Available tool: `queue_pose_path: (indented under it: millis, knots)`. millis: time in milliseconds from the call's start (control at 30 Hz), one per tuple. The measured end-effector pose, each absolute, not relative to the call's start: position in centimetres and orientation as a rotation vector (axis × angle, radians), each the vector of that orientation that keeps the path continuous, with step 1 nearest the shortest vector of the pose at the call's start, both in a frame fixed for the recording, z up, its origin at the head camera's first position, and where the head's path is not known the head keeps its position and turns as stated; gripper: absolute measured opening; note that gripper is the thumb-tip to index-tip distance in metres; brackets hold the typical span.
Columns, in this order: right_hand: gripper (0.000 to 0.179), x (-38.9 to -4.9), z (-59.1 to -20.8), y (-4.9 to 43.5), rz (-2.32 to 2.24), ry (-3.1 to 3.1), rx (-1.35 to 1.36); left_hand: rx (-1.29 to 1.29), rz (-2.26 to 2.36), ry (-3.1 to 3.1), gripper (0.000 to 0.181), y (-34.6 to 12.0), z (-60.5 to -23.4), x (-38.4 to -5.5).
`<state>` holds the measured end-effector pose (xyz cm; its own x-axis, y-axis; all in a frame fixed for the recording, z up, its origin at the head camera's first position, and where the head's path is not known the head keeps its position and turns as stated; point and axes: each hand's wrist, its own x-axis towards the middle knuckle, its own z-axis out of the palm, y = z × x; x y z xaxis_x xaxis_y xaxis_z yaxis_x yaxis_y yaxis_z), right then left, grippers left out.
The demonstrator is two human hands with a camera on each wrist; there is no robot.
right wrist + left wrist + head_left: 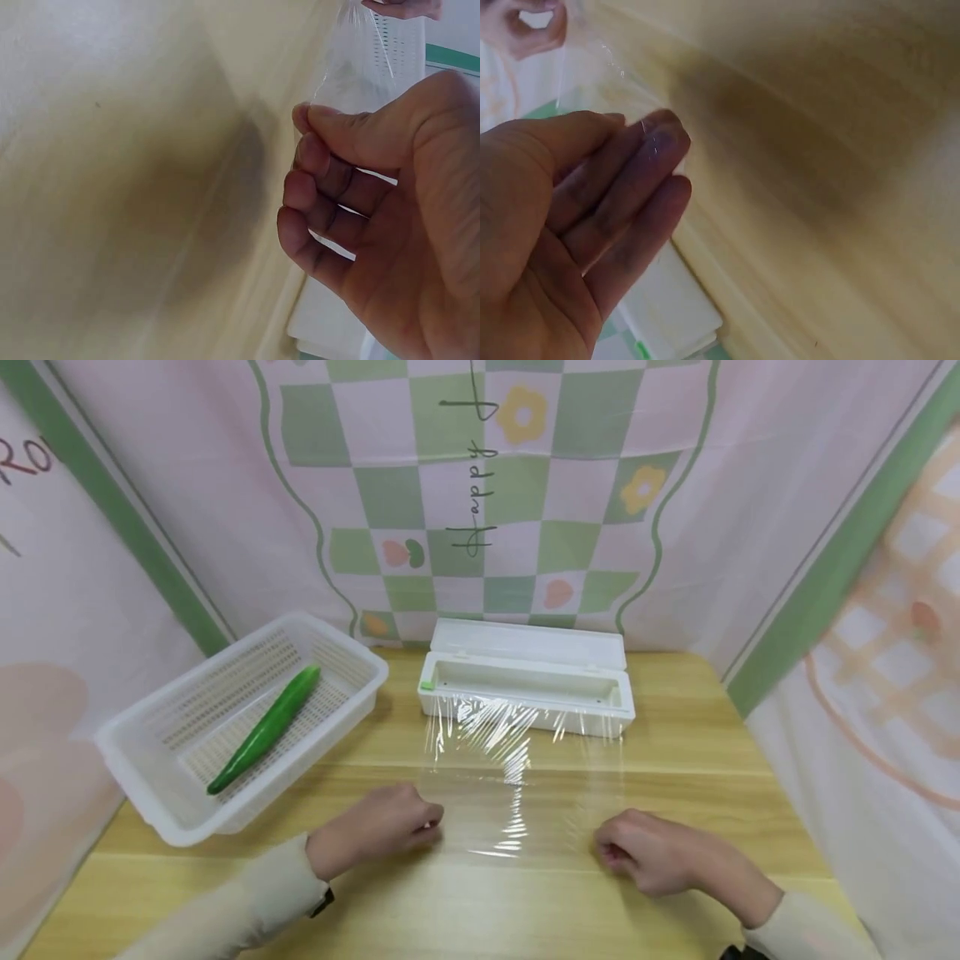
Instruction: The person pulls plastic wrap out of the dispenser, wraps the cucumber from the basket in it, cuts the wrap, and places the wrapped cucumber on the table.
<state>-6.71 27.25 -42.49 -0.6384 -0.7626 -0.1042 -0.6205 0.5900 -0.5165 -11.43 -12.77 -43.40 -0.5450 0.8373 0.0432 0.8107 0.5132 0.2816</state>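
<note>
A clear sheet of plastic wrap point(517, 785) stretches from the front of a white wrap dispenser box point(525, 714) toward the person. At the sheet's near left corner, the left hand point(386, 822) pinches its edge between thumb and fingers. The right hand point(656, 852) pinches the near right corner; its thumb and index fingertips meet on the film in the right wrist view. Between the two hands the film is spread, with shiny creases near the box. The box's lid point(528, 643) stands raised at the back, and a small green piece point(427, 685) sits on its left end.
Left of the box stands a white plastic basket point(337, 731) with a long green cucumber point(266, 731) in it. The wooden table point(712, 752) ends at a patterned cloth backdrop point(480, 493) behind and at both sides.
</note>
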Motion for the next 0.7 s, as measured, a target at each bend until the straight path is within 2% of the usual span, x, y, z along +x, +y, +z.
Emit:
queue_pose_path:
  millis: [467,700]
  knots:
    - [0.032,-7.6,-43.3,26.4,-0.585,2.457,-0.957,1.399,0.239,2.697,0.024,-11.7,-43.8,-11.1]
    - [0.042,-7.8,-43.3,25.8,-0.574,2.479,-0.919,1.354,0.212,2.743,0.019,-11.5,-43.2,-10.7]
